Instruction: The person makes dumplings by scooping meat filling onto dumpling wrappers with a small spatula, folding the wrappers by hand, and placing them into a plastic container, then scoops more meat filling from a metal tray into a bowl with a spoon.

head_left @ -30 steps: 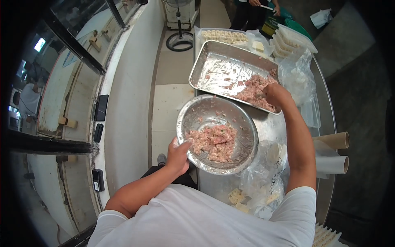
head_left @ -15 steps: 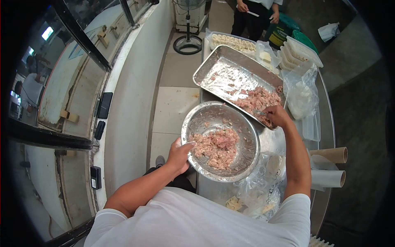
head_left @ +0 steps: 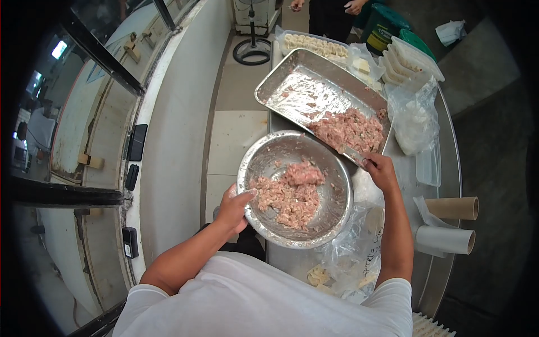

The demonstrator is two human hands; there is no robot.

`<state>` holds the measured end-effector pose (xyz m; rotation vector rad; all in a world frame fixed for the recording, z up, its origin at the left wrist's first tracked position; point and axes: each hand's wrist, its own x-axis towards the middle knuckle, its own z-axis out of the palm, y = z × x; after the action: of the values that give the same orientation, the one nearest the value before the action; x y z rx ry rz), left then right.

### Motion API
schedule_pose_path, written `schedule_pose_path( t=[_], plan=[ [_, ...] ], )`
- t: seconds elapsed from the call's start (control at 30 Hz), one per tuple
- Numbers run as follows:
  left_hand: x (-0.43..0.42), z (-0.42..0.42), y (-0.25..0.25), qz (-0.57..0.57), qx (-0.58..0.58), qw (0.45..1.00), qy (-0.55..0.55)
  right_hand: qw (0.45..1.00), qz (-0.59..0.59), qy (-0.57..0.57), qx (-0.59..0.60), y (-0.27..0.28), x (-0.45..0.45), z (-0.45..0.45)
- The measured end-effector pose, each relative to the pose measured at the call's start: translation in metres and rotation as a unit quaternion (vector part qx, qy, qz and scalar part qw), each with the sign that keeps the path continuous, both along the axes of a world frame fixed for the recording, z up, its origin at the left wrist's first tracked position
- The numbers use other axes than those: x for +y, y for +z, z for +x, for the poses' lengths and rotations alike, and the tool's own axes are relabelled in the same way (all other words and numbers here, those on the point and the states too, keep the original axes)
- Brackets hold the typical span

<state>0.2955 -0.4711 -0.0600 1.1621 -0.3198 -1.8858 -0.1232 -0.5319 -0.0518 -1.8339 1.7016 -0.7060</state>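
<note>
Steel bowl, rim pinched one-sided by L hand, could tip & spill meat; R hand pinches scraper (prob. slippery).

Shiny metal bowl, crinkled clear plastic

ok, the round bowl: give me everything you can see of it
The mixing bowl is round, shiny metal, with sloping walls and a narrow rim. Its open mouth faces up, and it is partly filled with pink minced meat; smears and scraps cling to the walls. The left hand holds its left side, thumb over the rim. It sits beside the rectangular tray, partly past the table's edge; what supports it underneath is hidden.
</note>
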Motion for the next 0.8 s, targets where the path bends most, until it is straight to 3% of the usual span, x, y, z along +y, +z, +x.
schedule_pose_path(
  t=[0.1, 0.17, 0.27, 0.47, 0.6, 0.73, 0.8],
  plan=[
    [0.000, 0.002, -0.002, 0.003, 0.000, 1.000, -0.009, 0.999, -0.039, 0.021, -0.009, 0.019, 0.028, 0.015],
    [-0.001, 0.004, -0.002, 0.003, 0.008, 1.000, -0.013, 0.990, -0.091, 0.079, 0.072, 0.036, 0.048, 0.039],
    [0.000, 0.004, -0.002, 0.005, 0.009, 1.000, -0.017, 0.938, -0.036, 0.177, 0.297, 0.066, 0.068, 0.074],
    [0.004, 0.001, -0.004, -0.014, 0.007, 1.000, -0.012, 0.950, -0.128, 0.067, 0.277, 0.099, 0.036, 0.061],
    [0.004, -0.001, 0.005, -0.016, 0.004, 1.000, -0.011, 0.936, -0.118, -0.017, 0.332, 0.068, -0.027, 0.043],
    [0.005, -0.002, 0.006, -0.003, 0.000, 1.000, -0.003, 0.927, -0.007, 0.050, 0.372, 0.026, -0.065, 0.032],
    [0.003, -0.001, 0.002, -0.002, 0.003, 1.000, 0.002, 0.944, 0.044, 0.092, 0.313, 0.029, -0.072, 0.039]
  ],
)
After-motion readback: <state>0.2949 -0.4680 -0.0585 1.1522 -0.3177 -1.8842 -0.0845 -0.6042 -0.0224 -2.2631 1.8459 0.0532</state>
